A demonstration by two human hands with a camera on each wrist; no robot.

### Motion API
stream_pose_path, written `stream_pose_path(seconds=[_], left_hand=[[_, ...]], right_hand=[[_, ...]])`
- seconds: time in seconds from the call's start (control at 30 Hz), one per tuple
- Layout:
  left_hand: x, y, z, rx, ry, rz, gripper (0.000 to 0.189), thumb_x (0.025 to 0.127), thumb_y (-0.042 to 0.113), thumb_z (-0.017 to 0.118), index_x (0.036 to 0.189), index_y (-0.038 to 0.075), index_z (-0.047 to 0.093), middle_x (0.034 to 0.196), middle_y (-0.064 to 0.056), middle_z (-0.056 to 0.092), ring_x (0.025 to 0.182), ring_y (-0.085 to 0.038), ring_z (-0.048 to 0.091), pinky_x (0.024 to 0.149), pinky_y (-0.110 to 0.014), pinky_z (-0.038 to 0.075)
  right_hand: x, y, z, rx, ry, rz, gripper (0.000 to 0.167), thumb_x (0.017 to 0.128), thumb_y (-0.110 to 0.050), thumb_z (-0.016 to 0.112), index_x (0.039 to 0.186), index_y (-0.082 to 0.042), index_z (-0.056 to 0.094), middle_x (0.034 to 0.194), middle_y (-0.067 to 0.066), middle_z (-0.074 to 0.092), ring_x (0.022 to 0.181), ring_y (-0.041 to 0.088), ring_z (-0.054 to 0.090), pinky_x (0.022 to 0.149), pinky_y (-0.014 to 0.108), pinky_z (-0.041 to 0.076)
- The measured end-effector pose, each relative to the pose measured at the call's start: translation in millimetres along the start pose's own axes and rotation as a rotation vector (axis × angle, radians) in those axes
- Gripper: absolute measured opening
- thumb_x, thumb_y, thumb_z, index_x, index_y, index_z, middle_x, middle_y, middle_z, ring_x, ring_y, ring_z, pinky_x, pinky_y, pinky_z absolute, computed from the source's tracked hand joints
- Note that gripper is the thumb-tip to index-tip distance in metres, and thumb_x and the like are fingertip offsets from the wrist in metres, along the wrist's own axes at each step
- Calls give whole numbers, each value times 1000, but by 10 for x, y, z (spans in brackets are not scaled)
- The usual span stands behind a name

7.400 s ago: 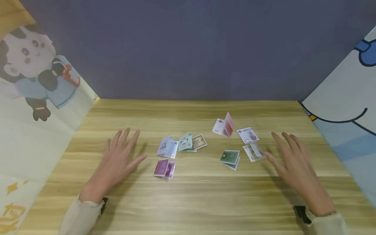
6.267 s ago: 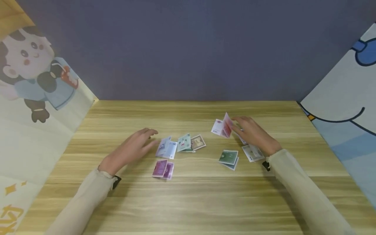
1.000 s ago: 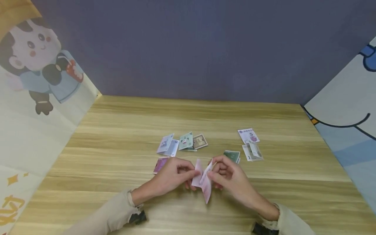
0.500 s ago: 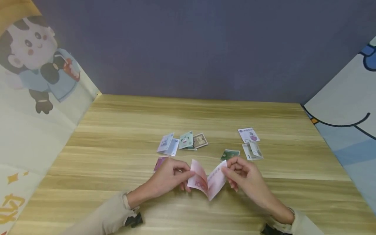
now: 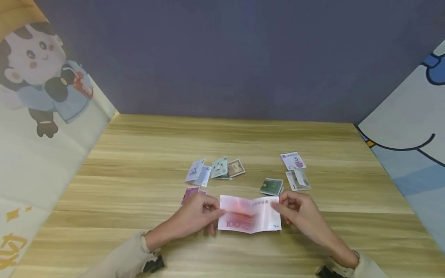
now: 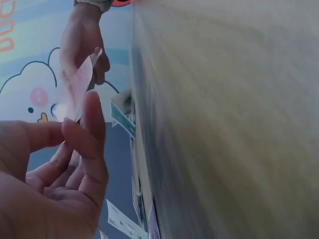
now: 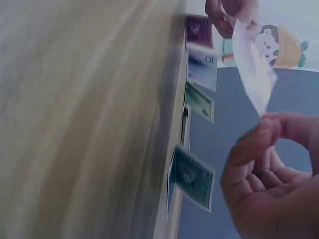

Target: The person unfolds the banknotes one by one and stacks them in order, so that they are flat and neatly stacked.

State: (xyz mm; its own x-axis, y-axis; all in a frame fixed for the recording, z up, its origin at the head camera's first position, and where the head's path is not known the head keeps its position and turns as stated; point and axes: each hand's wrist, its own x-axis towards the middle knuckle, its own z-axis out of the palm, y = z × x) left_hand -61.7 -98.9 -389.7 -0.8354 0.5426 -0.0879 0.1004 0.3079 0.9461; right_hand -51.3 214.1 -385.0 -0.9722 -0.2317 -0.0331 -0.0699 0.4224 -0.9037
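Observation:
A pink 100 banknote (image 5: 249, 222) is spread wide above the table, a crease down its middle. My left hand (image 5: 194, 216) pinches its left edge between thumb and fingers, and my right hand (image 5: 304, 216) pinches the right edge. From the left wrist view the banknote (image 6: 81, 89) appears nearly edge-on, raised off the tabletop. In the right wrist view, thumb and forefinger of the right hand (image 7: 274, 174) meet at the banknote's corner. Behind the left hand lies a folded purple banknote (image 5: 189, 194), partly hidden. A folded dark green banknote (image 5: 271, 186) sits just beyond the right hand.
Farther back on the wooden table (image 5: 156, 143) lie folded blue (image 5: 195, 171), light green (image 5: 219, 168) and brown (image 5: 236, 168) banknotes. To the right are a 5 note (image 5: 293, 160) and a folded 1 note (image 5: 295, 180). A dark panel (image 5: 236, 58) closes off the back.
Earlier the pink banknote stood half folded at the back right, and both hands were free. It is now near the front; over the last second the hands moved apart, unfolding it.

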Motion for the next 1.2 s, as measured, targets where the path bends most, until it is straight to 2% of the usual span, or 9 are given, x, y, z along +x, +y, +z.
stream_pose_path(seconds=[0.17, 0.37, 0.53, 0.7, 0.9, 1.07, 1.2], left_hand=[[-8, -47, -20, 78, -32, -23, 19, 95, 14, 67, 76, 11, 68, 66, -3, 68, 48, -26, 63, 41, -30, 51], [47, -111, -29, 177, -55, -22, 23, 95, 11, 66, 72, 9, 65, 64, -1, 64, 48, -19, 61, 44, -29, 54], [137, -132, -29, 274, -65, -22, 27, 95, 9, 66, 69, 9, 63, 58, -1, 61, 41, -10, 54, 38, -23, 46], [190, -125, -32, 363, -102, -45, 29, 95, 12, 66, 67, 11, 62, 53, 3, 57, 38, -4, 47, 37, -17, 37], [225, -80, -60, 405, -129, -76, 26, 95, 14, 67, 69, 12, 63, 56, 5, 54, 44, -5, 49, 41, -17, 39], [232, -59, -81, 415, -141, -94, 26, 96, 14, 66, 70, 12, 62, 54, 3, 55, 43, -6, 49, 39, -17, 39], [237, -59, -79, 418, -138, -104, 27, 96, 14, 65, 70, 12, 60, 53, 3, 54, 42, -7, 48, 38, -17, 37]], right_hand=[[30, 48, -27, -105, -58, 27, 21, 90, -25, 75, 81, -11, 62, 62, 2, 56, 50, 12, 53, 44, 29, 49], [145, 130, -25, -194, -151, -11, 21, 90, -22, 75, 79, -10, 61, 65, -1, 56, 52, 8, 53, 46, 24, 47], [262, 179, -16, -264, -208, -43, 20, 91, -18, 73, 76, -13, 60, 60, -5, 54, 49, 6, 51, 45, 21, 43], [341, 162, -17, -328, -248, -76, 21, 93, -18, 71, 76, -12, 59, 62, -6, 53, 50, 6, 51, 47, 22, 44], [375, 141, -28, -395, -264, -81, 22, 93, -18, 70, 76, -14, 58, 61, -7, 51, 48, 4, 49, 47, 22, 42], [426, 150, -28, -441, -295, -112, 25, 93, -17, 70, 73, -14, 56, 55, -9, 49, 45, 3, 46, 44, 21, 39], [457, 140, -29, -450, -315, -94, 25, 93, -17, 70, 73, -13, 56, 55, -9, 50, 44, 4, 47, 42, 20, 38]])
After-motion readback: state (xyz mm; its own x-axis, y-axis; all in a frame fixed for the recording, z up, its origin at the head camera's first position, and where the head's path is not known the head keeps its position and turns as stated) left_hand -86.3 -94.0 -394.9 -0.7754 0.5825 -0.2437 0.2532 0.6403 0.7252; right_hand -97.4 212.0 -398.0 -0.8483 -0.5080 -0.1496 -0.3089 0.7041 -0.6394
